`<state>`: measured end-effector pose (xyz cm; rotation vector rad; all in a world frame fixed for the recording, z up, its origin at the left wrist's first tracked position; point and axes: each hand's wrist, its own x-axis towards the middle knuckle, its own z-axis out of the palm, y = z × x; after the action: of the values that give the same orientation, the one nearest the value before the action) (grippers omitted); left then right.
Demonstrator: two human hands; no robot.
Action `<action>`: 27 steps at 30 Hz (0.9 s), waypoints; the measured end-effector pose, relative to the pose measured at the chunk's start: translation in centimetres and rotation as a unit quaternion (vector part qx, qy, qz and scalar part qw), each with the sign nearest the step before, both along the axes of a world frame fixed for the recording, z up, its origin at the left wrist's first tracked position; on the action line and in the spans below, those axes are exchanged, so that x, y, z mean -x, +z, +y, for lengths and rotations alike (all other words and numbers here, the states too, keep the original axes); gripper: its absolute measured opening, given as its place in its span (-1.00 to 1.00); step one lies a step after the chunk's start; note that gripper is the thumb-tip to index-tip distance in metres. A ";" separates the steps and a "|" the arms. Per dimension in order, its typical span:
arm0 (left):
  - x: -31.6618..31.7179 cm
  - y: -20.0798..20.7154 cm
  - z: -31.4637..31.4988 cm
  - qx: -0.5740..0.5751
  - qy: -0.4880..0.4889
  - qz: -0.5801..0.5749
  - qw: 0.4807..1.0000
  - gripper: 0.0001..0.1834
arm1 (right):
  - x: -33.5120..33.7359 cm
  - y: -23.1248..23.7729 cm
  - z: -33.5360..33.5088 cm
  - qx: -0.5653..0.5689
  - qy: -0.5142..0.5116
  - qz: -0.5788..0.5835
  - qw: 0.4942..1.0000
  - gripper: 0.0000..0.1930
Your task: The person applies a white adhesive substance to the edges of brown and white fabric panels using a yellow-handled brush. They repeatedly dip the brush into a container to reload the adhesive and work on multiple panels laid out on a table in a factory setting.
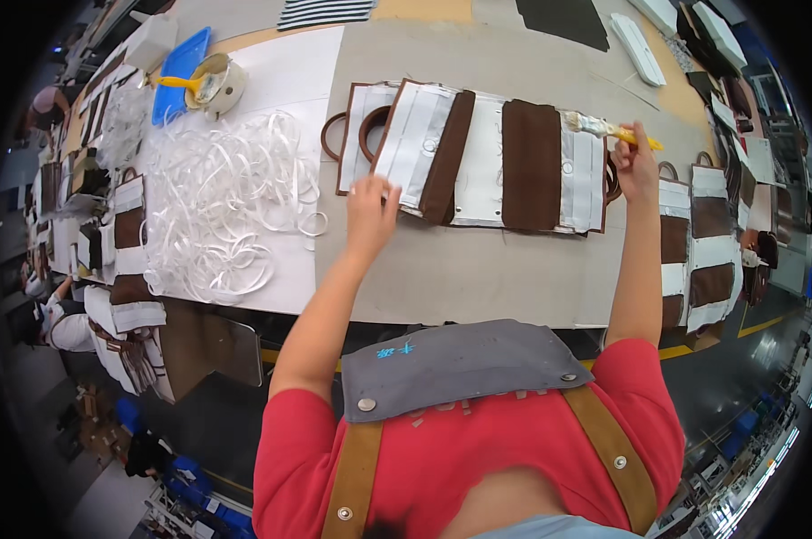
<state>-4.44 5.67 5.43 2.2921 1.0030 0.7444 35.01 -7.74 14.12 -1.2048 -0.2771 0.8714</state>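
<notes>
In front of me on the table lies an opened-out bag panel, white with dark brown bands and brown edging. Its left part overlaps another brown-edged panel, and round brown handles stick out at the left. With my left hand I grip the panel's lower left corner, fingers curled at its edge. A yellow-handled brush is held in my right hand, above the panel's right end. Its bristle end carries whitish stuff and points left, over the panel's upper right part.
Loose white ribbon strips are heaped at the left. Beyond them stand a pot with a yellow-handled tool and a blue tray. More brown-and-white panels hang or lie at the right. Another person is at the far left.
</notes>
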 end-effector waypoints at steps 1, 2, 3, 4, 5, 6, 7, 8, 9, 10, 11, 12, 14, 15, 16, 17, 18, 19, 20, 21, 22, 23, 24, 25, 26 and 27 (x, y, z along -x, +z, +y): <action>-2.2 -0.6 2.0 -0.064 0.043 0.035 0.996 -0.72 | -0.5 -0.1 -1.4 -0.002 -0.010 -0.005 1.000 -0.71; -4.0 -1.4 3.8 -0.076 0.091 0.102 0.988 -0.56 | -1.0 -0.2 -2.8 -0.003 -0.019 -0.011 1.000 -0.71; -5.6 -1.5 4.8 -0.064 0.150 0.178 0.970 -0.45 | -1.6 -0.4 -4.0 -0.028 0.001 -0.032 0.999 -0.68; -6.7 -1.5 5.7 0.025 0.185 0.242 0.952 -0.42 | -1.3 -0.2 -4.6 -0.016 -0.021 -0.061 0.998 -0.67; -7.6 -1.3 5.8 0.043 0.204 0.271 0.940 -0.44 | -0.5 0.5 -4.6 -0.004 -0.045 -0.092 0.995 -0.65; -8.5 -1.2 5.7 0.061 0.219 0.298 0.927 -0.47 | -0.4 0.8 -5.0 0.011 -0.070 -0.125 0.990 -0.63; -8.8 -1.2 5.7 0.052 0.215 0.288 0.932 -0.49 | -1.1 0.2 -5.9 0.005 -0.050 -0.157 0.986 -0.61; -8.8 -1.2 5.8 0.041 0.209 0.279 0.936 -0.50 | -1.3 -0.3 -6.3 0.032 -0.048 -0.209 0.976 -0.61; -8.6 -1.2 5.9 0.031 0.203 0.271 0.940 -0.52 | -1.0 -0.7 -6.3 0.058 -0.044 -0.260 0.963 -0.62; -8.2 -1.2 5.7 0.023 0.206 0.251 0.946 -0.53 | -0.6 -1.2 -6.2 0.084 -0.037 -0.309 0.947 -0.62; -7.5 -0.8 5.4 0.010 0.211 0.229 0.950 -0.54 | -0.3 -2.1 -6.0 0.099 -0.027 -0.335 0.937 -0.64; -7.4 -0.3 5.2 -0.001 0.211 0.205 0.956 -0.55 | 0.1 -3.1 -5.6 0.100 -0.044 -0.348 0.931 -0.65; -6.2 1.3 5.0 -0.075 0.235 0.216 0.945 -0.58 | 1.4 -4.8 -4.3 0.101 -0.072 -0.374 0.919 -0.67; -5.0 2.1 5.3 -0.099 0.241 0.243 0.935 -0.59 | 2.0 -5.2 -3.4 0.060 -0.101 -0.336 0.935 -0.73; -3.9 2.4 5.7 -0.123 0.245 0.268 0.923 -0.61 | 2.0 -5.7 -2.5 0.042 -0.108 -0.386 0.915 -0.76; -2.5 2.5 5.9 -0.123 0.241 0.279 0.921 -0.61 | 2.0 -6.2 -1.6 0.021 -0.113 -0.434 0.894 -0.78; -1.3 1.9 6.3 -0.121 0.236 0.288 0.920 -0.62 | 2.4 -6.3 -0.6 0.002 -0.117 -0.481 0.869 -0.80; -0.3 1.2 6.6 -0.119 0.230 0.298 0.919 -0.63 | 2.8 -5.9 0.1 0.005 -0.111 -0.509 0.854 -0.85; 0.9 -0.2 6.8 -0.107 0.225 0.315 0.916 -0.63 | 3.1 -5.9 0.8 -0.007 -0.091 -0.510 0.855 -0.85; 1.8 -1.5 6.9 -0.095 0.219 0.331 0.913 -0.63 | 3.2 -5.9 1.7 -0.019 -0.071 -0.513 0.855 -0.84; 2.8 -2.7 7.2 -0.083 0.213 0.346 0.910 -0.64 | 3.5 -5.8 2.5 -0.031 -0.052 -0.514 0.855 -0.84; 1.7 -1.9 7.4 -0.043 0.220 0.368 0.902 -0.65 | 3.5 -5.6 3.1 -0.029 -0.032 -0.512 0.858 -0.81; 1.1 -1.5 7.6 -0.081 0.229 0.360 0.901 -0.65 | 3.8 -5.2 3.8 -0.003 0.001 -0.513 0.858 -0.80; 0.6 -1.4 8.0 -0.118 0.237 0.352 0.898 -0.65 | 4.1 -4.7 4.4 0.024 0.034 -0.514 0.857 -0.78; -0.1 -1.4 8.4 -0.155 0.245 0.342 0.894 -0.66 | 4.5 -4.1 5.2 0.051 0.067 -0.514 0.854 -0.77; -1.0 -1.5 8.9 -0.166 0.218 0.308 0.911 -0.67 | 5.0 -3.8 6.5 0.016 0.066 -0.586 0.807 -0.73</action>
<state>-3.39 14.53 3.93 2.7057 1.8433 0.3577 30.05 -1.29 10.34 -1.6511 -1.3612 0.1196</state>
